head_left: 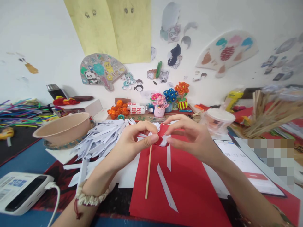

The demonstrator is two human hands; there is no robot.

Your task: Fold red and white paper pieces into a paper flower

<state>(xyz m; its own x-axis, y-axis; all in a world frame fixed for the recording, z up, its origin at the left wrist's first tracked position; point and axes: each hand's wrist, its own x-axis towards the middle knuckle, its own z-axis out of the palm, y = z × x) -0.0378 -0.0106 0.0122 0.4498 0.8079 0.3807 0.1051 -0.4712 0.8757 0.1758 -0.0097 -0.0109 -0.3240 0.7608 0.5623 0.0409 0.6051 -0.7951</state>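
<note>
Between my two hands is a small crumpled piece of red and white paper held above red sheets. My left hand is closed, thumb and index finger pinching the top of a thin wooden stick, where some white paper shows. The stick slants down toward me. My right hand is closed too, its fingertips pinching the white part of the crumpled paper from the right. How the paper joins the stick is hidden by the fingers. Beneath lie the red paper and a loose white paper strip.
A heap of white paper strips lies left, beside a beige bowl. A white device with a cable is front left. A phone lies right, near a lidded tub. Potted craft flowers stand at the back against the wall.
</note>
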